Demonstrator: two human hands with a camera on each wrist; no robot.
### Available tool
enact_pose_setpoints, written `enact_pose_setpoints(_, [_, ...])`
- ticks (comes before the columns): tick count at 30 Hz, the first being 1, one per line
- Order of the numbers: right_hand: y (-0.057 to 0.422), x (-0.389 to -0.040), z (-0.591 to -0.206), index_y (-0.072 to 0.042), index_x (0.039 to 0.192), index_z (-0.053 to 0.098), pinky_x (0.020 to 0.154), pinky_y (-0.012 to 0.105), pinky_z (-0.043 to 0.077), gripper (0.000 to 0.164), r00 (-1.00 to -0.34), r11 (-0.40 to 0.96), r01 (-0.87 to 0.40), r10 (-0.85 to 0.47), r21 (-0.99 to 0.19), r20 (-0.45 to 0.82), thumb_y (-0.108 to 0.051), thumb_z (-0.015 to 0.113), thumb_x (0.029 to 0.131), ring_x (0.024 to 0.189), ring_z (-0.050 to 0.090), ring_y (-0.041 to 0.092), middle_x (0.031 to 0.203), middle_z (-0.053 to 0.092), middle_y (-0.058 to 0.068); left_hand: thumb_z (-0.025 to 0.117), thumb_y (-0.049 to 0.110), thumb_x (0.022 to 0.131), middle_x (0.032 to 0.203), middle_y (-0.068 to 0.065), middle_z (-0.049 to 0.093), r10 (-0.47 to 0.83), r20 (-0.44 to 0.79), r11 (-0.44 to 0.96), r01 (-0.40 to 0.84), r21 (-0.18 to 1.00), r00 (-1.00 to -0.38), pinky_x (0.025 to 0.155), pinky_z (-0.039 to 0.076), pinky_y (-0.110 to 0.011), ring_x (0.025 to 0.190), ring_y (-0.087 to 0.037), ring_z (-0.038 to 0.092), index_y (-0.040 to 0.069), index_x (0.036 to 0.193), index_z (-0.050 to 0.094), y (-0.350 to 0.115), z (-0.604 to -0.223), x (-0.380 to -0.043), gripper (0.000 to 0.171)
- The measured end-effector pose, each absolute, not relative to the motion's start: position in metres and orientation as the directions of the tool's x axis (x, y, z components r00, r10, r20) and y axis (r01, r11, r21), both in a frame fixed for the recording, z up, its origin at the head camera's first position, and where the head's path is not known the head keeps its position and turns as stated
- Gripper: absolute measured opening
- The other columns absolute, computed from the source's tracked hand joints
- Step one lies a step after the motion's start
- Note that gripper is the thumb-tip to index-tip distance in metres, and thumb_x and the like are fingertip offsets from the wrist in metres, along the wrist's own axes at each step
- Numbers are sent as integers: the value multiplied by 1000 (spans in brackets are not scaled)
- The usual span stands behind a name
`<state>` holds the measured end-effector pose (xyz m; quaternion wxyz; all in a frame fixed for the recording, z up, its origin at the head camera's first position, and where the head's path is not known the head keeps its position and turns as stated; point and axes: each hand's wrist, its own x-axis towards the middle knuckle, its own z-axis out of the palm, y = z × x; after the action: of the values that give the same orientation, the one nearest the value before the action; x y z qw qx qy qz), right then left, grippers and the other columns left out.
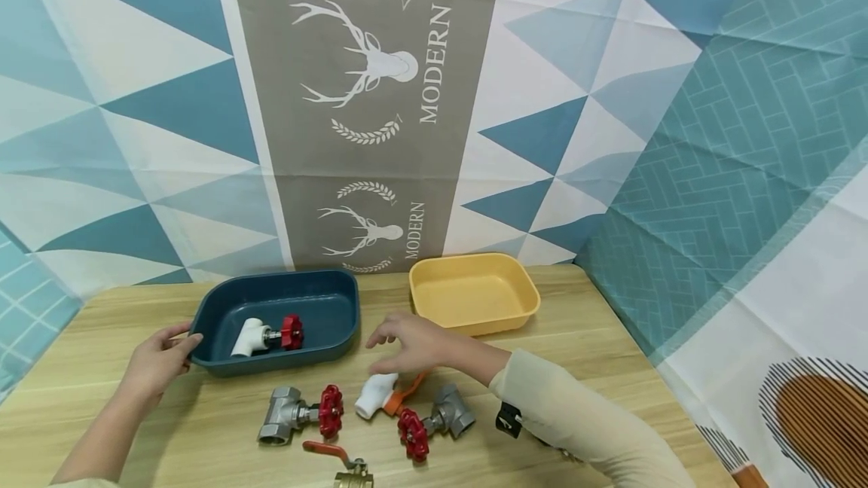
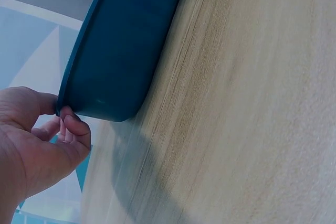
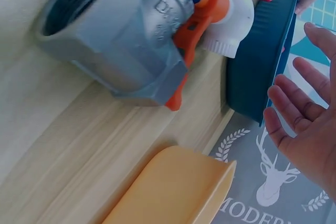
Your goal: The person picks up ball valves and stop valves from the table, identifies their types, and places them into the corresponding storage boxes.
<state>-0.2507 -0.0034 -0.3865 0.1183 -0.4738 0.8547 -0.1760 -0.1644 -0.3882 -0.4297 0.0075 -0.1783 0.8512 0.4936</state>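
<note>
My left hand (image 1: 154, 364) pinches the left rim of a dark blue tray (image 1: 285, 362) between thumb and fingers; the left wrist view shows this grip closely. Inside the tray lies a white valve with a red handwheel (image 1: 252, 337). My right hand (image 1: 414, 343) hovers right of the tray with fingers spread and slightly bent, holding nothing in the right wrist view. Just below it on the table is a white ball valve (image 1: 375, 394) with an orange lever. Two grey metal valves with red handwheels lie nearby, one on the left (image 1: 281, 414) and one on the right (image 1: 449, 411).
A yellow tray (image 1: 475, 300) stands at the back, right of the blue one. A brass ball valve (image 1: 353, 479) with a red lever lies at the front, partly cut off by the frame. Patterned cloth (image 1: 366, 194) hangs behind the wooden table (image 1: 583, 322).
</note>
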Motion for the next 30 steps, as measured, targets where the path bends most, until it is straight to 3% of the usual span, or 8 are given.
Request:
enact_pose_setpoints(9, [18, -249, -391, -18, 111, 66, 78, 17, 45, 36, -541, 504, -736, -839, -452, -56, -42, 66, 85, 97, 57, 12, 108, 62, 1, 34, 30, 100, 105, -21, 53, -290, -188, 462, -309, 831, -938, 63, 51, -24, 69, -7, 54, -16, 140, 18, -389, -429, -165, 63])
enact_pose_setpoints(15, [32, -245, -394, -18, 110, 67, 76, 15, 44, 35, -541, 508, -724, -838, -466, -73, -43, 67, 84, 93, 56, 7, 104, 62, -2, 35, 31, 100, 98, -10, 55, -300, -197, 460, -322, 827, -933, 63, 51, -24, 68, -7, 54, -16, 140, 19, -389, -429, -165, 64])
enact_pose_setpoints(21, [42, -243, -399, -16, 108, 68, 74, 14, 46, 34, -498, 460, -751, -866, -473, -51, -40, 68, 84, 90, 58, 7, 100, 64, -1, 36, 31, 100, 93, -2, 55, -306, -195, 457, -324, 829, -932, 63, 50, -24, 66, -7, 53, -16, 140, 19, -388, -429, -165, 64])
enact_pose_setpoints(30, [58, -235, -408, -15, 106, 69, 78, 15, 47, 34, -460, 428, -767, -886, -478, -54, -41, 68, 83, 90, 60, 7, 98, 64, -3, 36, 31, 100, 95, -5, 55, -309, -204, 465, -335, 820, -929, 63, 51, -24, 66, -7, 54, -15, 141, 18, -389, -429, -166, 64])
